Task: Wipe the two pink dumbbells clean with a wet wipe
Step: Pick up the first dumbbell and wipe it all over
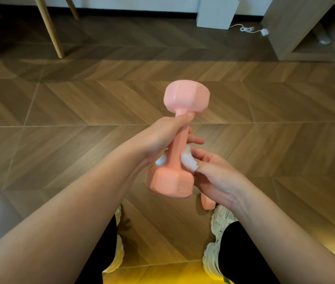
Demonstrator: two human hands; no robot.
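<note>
Between both hands, the dumbbell (177, 148) is held aloft: left hand (162, 136) fingers (197, 140) grip its upper handle for steadiness; right hand (217, 177) fingers pinch the wet wipe (188, 162) around the handle below them; second dumbbell (207, 201) waits underneath.

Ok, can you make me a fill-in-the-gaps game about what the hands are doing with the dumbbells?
1. The left hand grips the held dumbbell by its ____.
2. The right hand holds a ____ wet wipe against it.
3. The other dumbbell lies on the ____ beside a shoe.

Missing words: handle; white; floor.
</note>
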